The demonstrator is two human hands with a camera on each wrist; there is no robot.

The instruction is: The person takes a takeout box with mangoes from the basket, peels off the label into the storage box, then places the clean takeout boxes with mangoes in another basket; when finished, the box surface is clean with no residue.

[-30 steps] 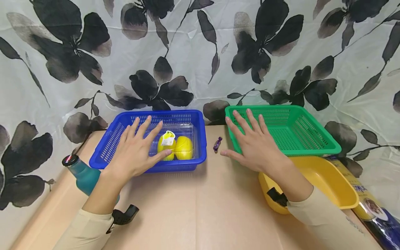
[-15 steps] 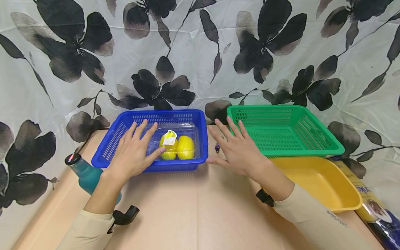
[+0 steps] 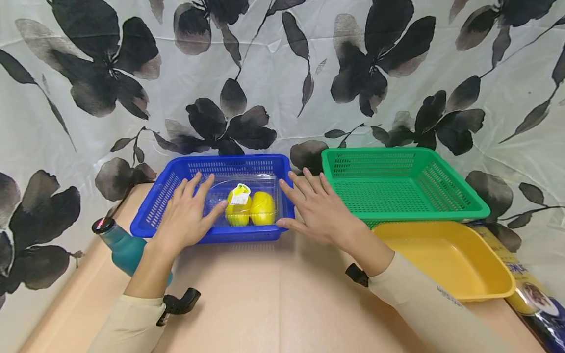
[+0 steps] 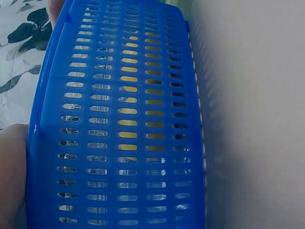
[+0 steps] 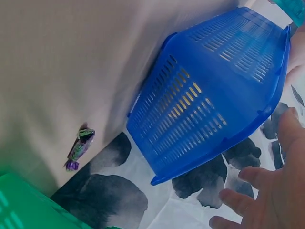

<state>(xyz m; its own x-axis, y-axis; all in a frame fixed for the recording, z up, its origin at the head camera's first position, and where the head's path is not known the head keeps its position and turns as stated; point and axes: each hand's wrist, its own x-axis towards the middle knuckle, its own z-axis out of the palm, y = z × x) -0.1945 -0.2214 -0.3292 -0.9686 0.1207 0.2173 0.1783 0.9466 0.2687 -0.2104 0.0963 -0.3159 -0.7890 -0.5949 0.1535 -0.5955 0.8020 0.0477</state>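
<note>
A blue perforated basket (image 3: pixel 247 236) holds a clear plastic box (image 3: pixel 219 189) with two rounded yellow items (image 3: pixel 263 208), one under a white label. My left hand (image 3: pixel 185 215) is over the basket's left front part, fingers spread and fairly straight; whether it touches the rim cannot be told. Close to the basket's right end is my right hand (image 3: pixel 315 211), its fingers extended and holding nothing. In the right wrist view its fingers appear apart from the basket wall. A purple wrapped candy (image 5: pixel 80 148) lies on the table there; the right hand hides it in the head view.
To the right stands a green perforated basket (image 3: pixel 441 214), with a yellow tub (image 3: pixel 446 264) in front of it. A yellow-and-blue packet (image 3: pixel 531 299) lies at the far right. A teal bottle (image 3: pixel 125 250) is beside the left forearm. Floral fabric (image 3: pixel 282 73) hangs behind.
My right hand has moved left from the green basket's front left corner to the blue basket's right end, covering the candy. My left hand has shifted only slightly.
</note>
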